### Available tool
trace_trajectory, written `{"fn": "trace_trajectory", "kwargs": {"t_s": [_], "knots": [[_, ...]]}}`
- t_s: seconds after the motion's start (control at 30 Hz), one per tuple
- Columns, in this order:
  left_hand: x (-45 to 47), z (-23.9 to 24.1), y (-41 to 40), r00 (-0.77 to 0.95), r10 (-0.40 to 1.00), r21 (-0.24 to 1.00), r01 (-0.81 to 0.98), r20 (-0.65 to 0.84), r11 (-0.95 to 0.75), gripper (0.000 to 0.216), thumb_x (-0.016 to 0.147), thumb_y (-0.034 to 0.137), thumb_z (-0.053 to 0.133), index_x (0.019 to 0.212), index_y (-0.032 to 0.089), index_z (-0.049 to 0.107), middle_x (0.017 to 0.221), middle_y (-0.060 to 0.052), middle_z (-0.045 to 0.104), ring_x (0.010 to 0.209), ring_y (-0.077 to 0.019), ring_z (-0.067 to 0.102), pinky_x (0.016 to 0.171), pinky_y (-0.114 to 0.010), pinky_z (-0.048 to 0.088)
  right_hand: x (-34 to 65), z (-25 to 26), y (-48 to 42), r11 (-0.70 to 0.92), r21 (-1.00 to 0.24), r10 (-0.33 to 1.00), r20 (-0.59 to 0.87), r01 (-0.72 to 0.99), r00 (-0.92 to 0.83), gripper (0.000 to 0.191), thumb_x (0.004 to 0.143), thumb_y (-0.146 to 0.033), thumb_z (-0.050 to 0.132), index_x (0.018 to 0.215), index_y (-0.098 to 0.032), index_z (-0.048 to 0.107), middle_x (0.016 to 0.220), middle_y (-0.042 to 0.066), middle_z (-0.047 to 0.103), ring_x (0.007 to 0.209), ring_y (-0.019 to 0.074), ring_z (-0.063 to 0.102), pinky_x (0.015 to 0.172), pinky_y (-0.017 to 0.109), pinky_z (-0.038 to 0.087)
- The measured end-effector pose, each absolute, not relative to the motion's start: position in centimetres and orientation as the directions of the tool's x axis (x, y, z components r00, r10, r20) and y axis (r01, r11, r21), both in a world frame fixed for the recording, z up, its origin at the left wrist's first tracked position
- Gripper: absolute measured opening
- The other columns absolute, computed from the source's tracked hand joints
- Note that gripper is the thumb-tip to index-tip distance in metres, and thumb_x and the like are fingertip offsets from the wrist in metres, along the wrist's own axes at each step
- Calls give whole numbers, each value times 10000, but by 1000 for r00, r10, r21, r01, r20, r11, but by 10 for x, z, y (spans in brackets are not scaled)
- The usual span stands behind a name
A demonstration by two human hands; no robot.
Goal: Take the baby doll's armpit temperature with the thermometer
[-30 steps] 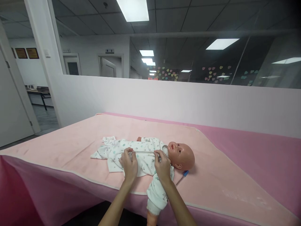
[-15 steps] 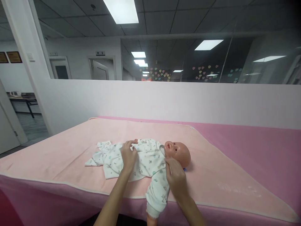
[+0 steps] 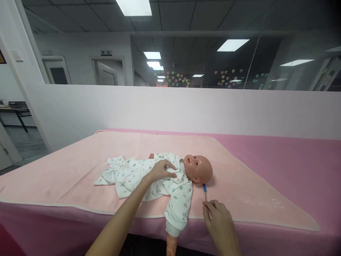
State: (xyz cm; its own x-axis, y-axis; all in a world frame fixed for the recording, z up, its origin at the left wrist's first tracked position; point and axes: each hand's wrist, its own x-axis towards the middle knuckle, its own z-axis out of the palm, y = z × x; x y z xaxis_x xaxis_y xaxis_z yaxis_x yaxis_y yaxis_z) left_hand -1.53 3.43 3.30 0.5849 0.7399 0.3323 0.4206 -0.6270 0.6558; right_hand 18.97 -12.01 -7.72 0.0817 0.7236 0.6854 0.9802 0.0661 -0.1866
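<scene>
A baby doll (image 3: 198,168) in a white patterned suit (image 3: 149,176) lies on its back on a pale pink blanket (image 3: 80,163), head to the right. My left hand (image 3: 161,169) rests flat on the doll's chest, fingers spread. My right hand (image 3: 217,217) is near the blanket's front edge, fingertips pinched on the near end of a thin stick with a blue tip (image 3: 205,190) that lies beside the doll's head. One sleeved doll arm (image 3: 176,213) hangs over the table edge.
The pink-covered table (image 3: 293,167) runs to the right along a low white partition wall (image 3: 186,110) with glass above. An open doorway and a dark desk (image 3: 13,110) are at far left.
My right hand left the doll's collar and moved right and nearer, onto the thin blue-tipped stick. My left hand slid from the doll's belly up to its chest. The view shifted left.
</scene>
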Motion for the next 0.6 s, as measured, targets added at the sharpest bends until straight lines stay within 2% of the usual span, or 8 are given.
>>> {"fn": "trace_trajectory", "kwargs": {"t_s": [0.1, 0.17, 0.23, 0.37, 0.5, 0.6], "knots": [[-8, 37, 44, 548, 800, 558, 596, 242, -578, 203, 664, 406, 638, 745, 228, 692, 805, 4, 660, 724, -150, 579, 625, -227, 418, 196, -77, -124, 26, -190, 728, 676, 981, 111, 240, 781, -165, 383, 790, -197, 620, 663, 62, 598, 617, 200, 568, 580, 312, 396], [-4, 42, 56, 499, 850, 496, 702, 168, -511, 202, 757, 360, 558, 691, 203, 666, 704, 2, 648, 654, -142, 568, 576, -231, 414, 201, -74, -125, -8, -214, 734, 662, 977, 151, 271, 765, -144, 359, 807, -195, 622, 651, 56, 603, 582, 189, 573, 535, 298, 388], [-4, 48, 70, 435, 886, 447, 768, 158, -458, 209, 811, 330, 515, 754, 172, 638, 739, -16, 637, 671, -139, 567, 587, -249, 437, 206, -64, -125, -37, -231, 731, 657, 972, 184, 284, 749, -143, 350, 804, -200, 623, 643, 53, 614, 541, 186, 575, 490, 293, 371], [-9, 68, 94, 356, 907, 336, 846, 225, -415, 264, 852, 338, 487, 989, 121, 550, 929, -50, 589, 796, -140, 574, 701, -320, 487, 210, -13, -117, 41, -263, 694, 701, 964, 162, 270, 728, -171, 362, 738, -226, 626, 653, 50, 650, 571, 205, 602, 498, 296, 385], [-11, 88, 102, 366, 850, 189, 868, 378, -458, 129, 842, 191, 464, 900, 115, 551, 795, -121, 600, 809, -228, 590, 707, -371, 427, 197, 54, -96, 245, -367, 693, 713, 897, 103, 236, 708, -201, 409, 704, -255, 639, 644, 7, 660, 555, 180, 601, 481, 265, 392], [-10, 99, 98, 455, 778, 79, 841, 434, -535, 132, 831, 131, 415, 876, 143, 538, 766, -129, 586, 805, -248, 592, 725, -381, 392, 177, 82, -68, 320, -426, 717, 693, 846, 77, 238, 706, -151, 421, 685, -244, 640, 671, 6, 661, 588, 168, 598, 506, 251, 392]]}}
